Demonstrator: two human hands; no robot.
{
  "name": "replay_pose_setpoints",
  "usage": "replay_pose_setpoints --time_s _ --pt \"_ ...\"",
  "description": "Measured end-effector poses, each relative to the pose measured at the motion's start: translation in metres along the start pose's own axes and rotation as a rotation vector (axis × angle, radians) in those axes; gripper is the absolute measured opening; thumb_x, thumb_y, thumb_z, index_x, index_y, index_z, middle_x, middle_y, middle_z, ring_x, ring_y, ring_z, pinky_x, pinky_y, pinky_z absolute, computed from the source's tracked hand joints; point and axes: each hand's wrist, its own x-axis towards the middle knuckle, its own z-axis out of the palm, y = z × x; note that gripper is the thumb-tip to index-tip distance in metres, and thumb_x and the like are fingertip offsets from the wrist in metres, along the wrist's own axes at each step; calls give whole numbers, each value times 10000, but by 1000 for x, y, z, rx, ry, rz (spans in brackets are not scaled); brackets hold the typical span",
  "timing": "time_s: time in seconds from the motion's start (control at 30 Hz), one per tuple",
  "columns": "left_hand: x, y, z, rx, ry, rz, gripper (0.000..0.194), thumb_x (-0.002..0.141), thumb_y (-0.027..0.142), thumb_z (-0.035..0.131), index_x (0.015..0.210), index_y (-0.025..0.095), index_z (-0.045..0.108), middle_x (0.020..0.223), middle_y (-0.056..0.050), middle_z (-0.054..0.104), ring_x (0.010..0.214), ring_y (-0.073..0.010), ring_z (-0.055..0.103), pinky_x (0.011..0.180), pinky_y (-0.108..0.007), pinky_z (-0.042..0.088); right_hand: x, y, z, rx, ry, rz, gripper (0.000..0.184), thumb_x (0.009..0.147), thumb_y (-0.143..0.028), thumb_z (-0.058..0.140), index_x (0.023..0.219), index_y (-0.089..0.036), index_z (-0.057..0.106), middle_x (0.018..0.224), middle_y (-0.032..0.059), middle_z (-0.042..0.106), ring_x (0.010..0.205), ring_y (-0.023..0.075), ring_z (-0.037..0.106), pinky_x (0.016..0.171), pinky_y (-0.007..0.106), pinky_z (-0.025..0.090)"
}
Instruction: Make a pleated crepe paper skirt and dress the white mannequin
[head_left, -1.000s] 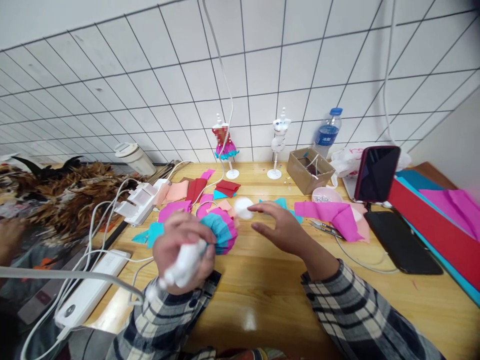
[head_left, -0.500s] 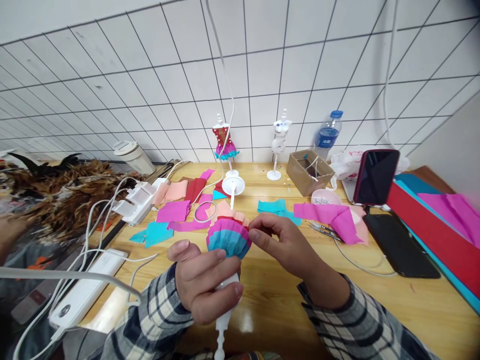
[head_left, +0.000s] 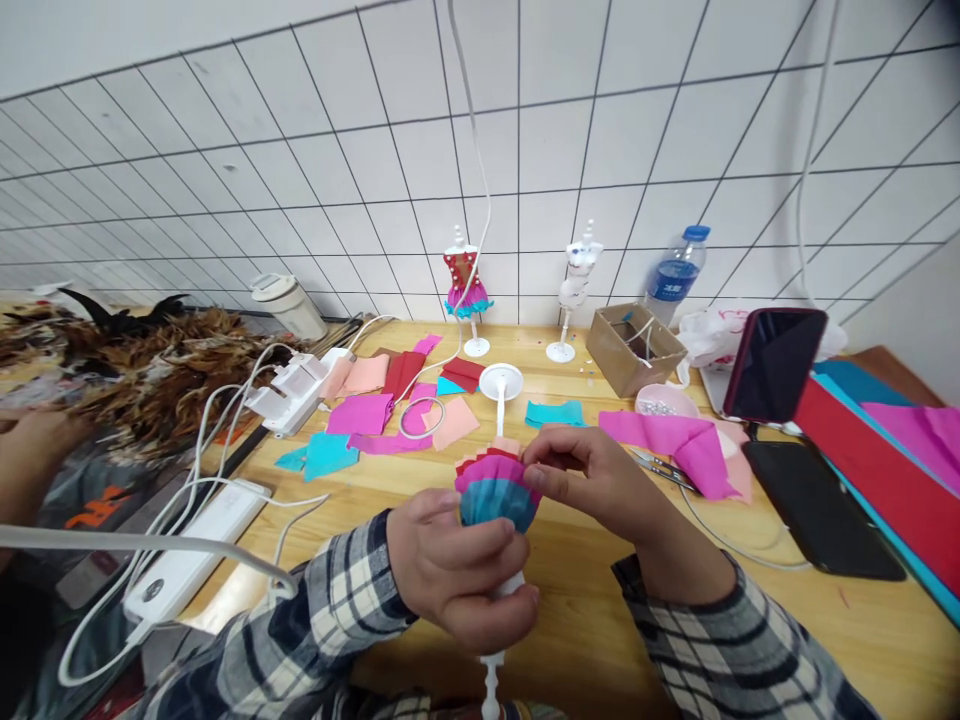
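My left hand (head_left: pixel 469 565) is wrapped round a small white mannequin (head_left: pixel 491 685), held upside down with its round base (head_left: pixel 501 381) pointing away from me. Around the mannequin's lower body sits a pleated crepe paper skirt (head_left: pixel 491 500) in layers of blue, magenta, red and peach. The thumb and index finger of my right hand (head_left: pixel 585 480) pinch the right edge of the skirt's magenta layer. My left fingers cover much of the mannequin's torso.
Crepe paper scraps (head_left: pixel 360 413), a tape ring (head_left: pixel 421 418) and scissors (head_left: pixel 664 470) lie on the table. Behind stand a dressed mannequin (head_left: pixel 469 280), a bare white one (head_left: pixel 577 280), a cardboard box (head_left: pixel 634 350) and a bottle (head_left: pixel 675 275). At left, a co-worker's hand (head_left: pixel 45 440) shows near brown feathers (head_left: pixel 150 360).
The view has shifted, so most things appear farther right. The mannequin has tilted slightly in my left hand, while my right fingers stay at the skirt's edge.
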Motion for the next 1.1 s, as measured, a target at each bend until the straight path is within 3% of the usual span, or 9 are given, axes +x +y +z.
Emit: replay_pose_setpoints --time_s 0.1,0.3,0.43,0.53,0.7,0.8,0.9,1.0,1.1 --pt "19 9 1 210 -56 388 270 780 88 631 775 351 570 886 128 741 789 -151 628 954 -400 368 0 1 -1 -74 -5 -11 394 799 -562 709 728 -175 686 671 -6 553 616 112 439 567 256 362" --pt "33 8 -5 314 -96 514 213 813 130 569 798 341 550 873 114 732 820 -140 628 986 -370 373 0 4 -5 -92 -75 -68 373 823 -561 688 839 -191 740 737 9 591 673 126 486 617 268 391" --pt "15 19 5 233 -77 276 248 825 96 580 806 338 529 877 126 735 818 -137 634 992 -380 399 0 5 -1 -126 -76 -63 384 829 -562 679 798 -183 740 734 19 611 663 127 487 601 265 388" --pt "15 20 4 197 -45 228 256 822 84 585 791 336 557 888 107 734 821 -154 632 1018 -393 380 1 5 0 -136 -81 -54 364 820 -539 696 770 -179 723 702 12 596 650 127 489 605 267 399" --pt "60 9 -19 33 -76 234 217 780 199 723 884 342 597 757 87 716 772 -188 605 1025 -475 351 7 13 -13 -191 118 -82 297 916 -456 571 949 -193 706 914 71 697 834 198 614 748 338 486" --pt "93 7 -31 -271 283 -174 294 809 206 710 1044 297 560 780 32 644 731 -171 581 820 -391 458 7 21 -18 -471 216 -219 310 924 -358 538 1165 -192 641 1190 123 672 1112 265 592 963 449 451" --pt "113 2 -36 -532 478 -468 294 806 233 730 1044 268 560 825 22 603 791 -160 584 763 -320 475 6 29 -11 -659 78 -279 453 924 -355 548 1350 -201 529 1395 138 573 1293 290 499 1081 521 361" --pt "118 -7 -36 -617 584 -639 290 758 197 764 978 244 580 852 30 616 833 -147 599 795 -288 484 7 32 2 -826 40 -182 345 976 -345 497 1286 -218 579 1232 118 683 1149 284 595 1097 580 285" --pt "115 -18 -35 -581 550 -719 259 793 330 765 940 203 595 924 0 650 896 -161 624 810 -286 488 12 31 8 -972 14 -93 258 999 -238 426 1086 -198 666 933 93 741 912 246 649 1056 543 293"
